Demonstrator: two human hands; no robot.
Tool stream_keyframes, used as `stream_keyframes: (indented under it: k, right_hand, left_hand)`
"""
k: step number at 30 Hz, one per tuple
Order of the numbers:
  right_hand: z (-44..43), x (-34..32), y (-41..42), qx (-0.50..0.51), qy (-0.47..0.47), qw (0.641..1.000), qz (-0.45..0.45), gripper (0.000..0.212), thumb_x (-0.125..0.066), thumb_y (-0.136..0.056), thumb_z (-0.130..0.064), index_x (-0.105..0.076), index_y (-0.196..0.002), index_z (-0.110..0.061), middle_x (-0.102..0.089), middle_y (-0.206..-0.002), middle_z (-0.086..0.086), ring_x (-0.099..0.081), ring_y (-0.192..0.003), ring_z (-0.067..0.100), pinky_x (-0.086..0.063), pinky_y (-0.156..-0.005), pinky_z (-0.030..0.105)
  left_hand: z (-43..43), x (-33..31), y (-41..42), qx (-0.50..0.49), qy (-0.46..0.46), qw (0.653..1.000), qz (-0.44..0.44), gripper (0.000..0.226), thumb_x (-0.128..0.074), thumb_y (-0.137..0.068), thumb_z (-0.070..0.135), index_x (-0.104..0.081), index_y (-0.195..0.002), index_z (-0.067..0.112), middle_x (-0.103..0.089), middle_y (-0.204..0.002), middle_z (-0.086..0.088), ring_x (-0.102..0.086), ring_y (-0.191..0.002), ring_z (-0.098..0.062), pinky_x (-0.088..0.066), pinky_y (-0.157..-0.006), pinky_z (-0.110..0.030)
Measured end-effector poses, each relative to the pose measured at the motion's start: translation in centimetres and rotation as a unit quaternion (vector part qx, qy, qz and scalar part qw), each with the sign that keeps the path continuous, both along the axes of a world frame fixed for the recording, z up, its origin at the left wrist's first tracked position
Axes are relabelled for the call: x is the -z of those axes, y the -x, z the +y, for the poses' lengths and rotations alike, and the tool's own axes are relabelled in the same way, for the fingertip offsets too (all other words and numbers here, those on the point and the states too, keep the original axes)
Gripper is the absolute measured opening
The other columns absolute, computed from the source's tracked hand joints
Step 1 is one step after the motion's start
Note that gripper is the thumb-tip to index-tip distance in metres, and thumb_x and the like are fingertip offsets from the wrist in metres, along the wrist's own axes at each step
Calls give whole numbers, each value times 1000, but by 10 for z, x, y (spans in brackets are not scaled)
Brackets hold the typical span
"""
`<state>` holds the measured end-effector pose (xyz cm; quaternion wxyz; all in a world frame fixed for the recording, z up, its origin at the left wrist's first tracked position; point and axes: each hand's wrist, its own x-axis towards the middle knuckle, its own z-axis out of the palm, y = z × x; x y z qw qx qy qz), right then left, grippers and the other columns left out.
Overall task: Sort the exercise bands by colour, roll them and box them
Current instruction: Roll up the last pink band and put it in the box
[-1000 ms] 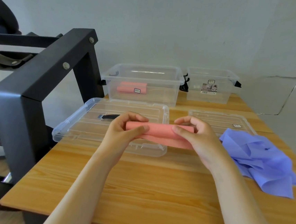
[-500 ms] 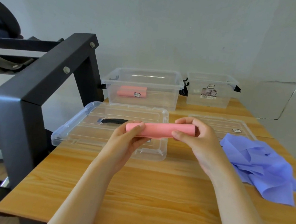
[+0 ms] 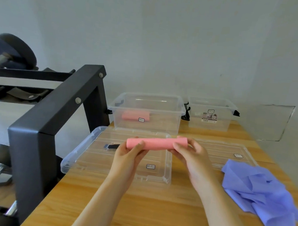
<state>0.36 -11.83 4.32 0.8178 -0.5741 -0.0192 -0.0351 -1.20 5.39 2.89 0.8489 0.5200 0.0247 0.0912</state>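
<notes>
A pink exercise band rolled into a tight tube (image 3: 157, 143) is held in the air by both hands, above the far part of a clear plastic lid (image 3: 89, 158) that lies flat on the light wooden desk (image 3: 153, 213). The tube is held almost level, with its right end a little higher. Its left end is gripped by the left hand (image 3: 128, 153), whose fingers are curled under it and whose thumb is pressed on the near side. Its right end is pinched by the right hand (image 3: 190, 157) between thumb and curled fingers.

Behind the lid an open, clear plastic storage box (image 3: 163, 122) is set, and a second rolled pink band (image 3: 135, 115) is seen lying inside it on the bottom. To its right, a smaller clear plastic box (image 3: 222, 120) with a printed label is placed near the wall. A second clear lid (image 3: 220, 152) is laid flat in front of that box.

A loose heap of crumpled lilac-blue bands (image 3: 257, 192) is spread on the right side of the desk, just overlapping the near corner of the second lid. At the left of the desk a black metal rack frame (image 3: 40, 120) is seen, with dumbbells (image 3: 12, 52) stored on it.
</notes>
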Motion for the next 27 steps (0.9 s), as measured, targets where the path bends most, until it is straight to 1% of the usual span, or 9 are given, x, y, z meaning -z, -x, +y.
stream_keyframes:
  k: [2,5,8,11,14,17,22,24,27]
  right_hand:
    - [8,-7,0,31,19,999,-8,27,-65,-89,-1,-61,-114,-9,-71,-103,8,-72,-90,18,-56,-72,18]
    - [20,-20,5,39,29,998,-29,29,-64,-90,-1,-60,-117,-11,-69,-101,6,-71,-87,17,-55,-69,15]
    - [28,-33,13,36,30,998,-42,31,-64,-89,-1,-60,-119,-9,-69,-102,6,-71,-82,12,-55,-70,16]
    - [35,-46,23,30,11,998,-46,30,-66,-88,-1,-61,-116,-9,-70,-99,5,-72,-80,10,-57,-74,17]
    - [41,-54,30,25,-31,998,-48,31,-69,-85,0,-61,-114,-5,-72,-95,8,-73,-80,16,-58,-74,18]
    - [47,-57,24,25,-44,997,-50,30,-71,-84,0,-62,-112,-5,-72,-94,9,-74,-77,15,-58,-71,18]
    - [48,-53,-26,12,-17,999,-47,23,-70,-85,-2,-64,-106,-9,-73,-96,7,-74,-78,14,-56,-77,24]
    - [43,-47,-61,6,-1,999,-42,21,-70,-85,-1,-64,-104,-8,-73,-95,8,-74,-76,14,-57,-75,23]
    - [38,-37,-116,-3,2,999,-36,18,-68,-85,3,-65,-101,-4,-72,-92,11,-73,-71,15,-58,-70,19]
  left_hand:
    - [-1,-9,-1,-14,-41,999,-9,32,-54,-98,10,-48,-129,7,-61,-121,-12,-70,-99,-13,-55,-90,-27]
    - [1,-18,2,-13,-43,999,-19,34,-51,-100,14,-42,-133,15,-57,-122,-9,-71,-90,-8,-51,-93,-31]
    - [8,-26,8,-13,-43,998,-32,37,-51,-100,14,-41,-136,15,-56,-124,-8,-68,-101,-13,-51,-94,-33]
    - [18,-38,19,-18,-40,998,-52,33,-53,-99,13,-46,-131,16,-58,-124,-10,-65,-110,-19,-53,-92,-32]
    - [29,-51,25,-39,-30,997,-62,33,-54,-98,11,-50,-130,11,-60,-123,-13,-68,-106,-21,-56,-86,-28]
    - [38,-60,17,-48,-36,996,-62,37,-54,-98,12,-48,-134,9,-60,-126,-15,-71,-99,-20,-57,-83,-28]
    - [46,-58,-34,-52,-45,996,-48,39,-54,-98,12,-48,-136,5,-60,-125,-18,-72,-96,-20,-58,-75,-24]
    - [47,-49,-69,-50,-49,997,-32,38,-54,-98,13,-50,-134,2,-62,-124,-18,-72,-95,-20,-57,-71,-21]
    - [51,-38,-121,-40,-47,998,-2,30,-55,-96,12,-59,-123,1,-66,-119,-17,-72,-93,-19,-57,-71,-20]
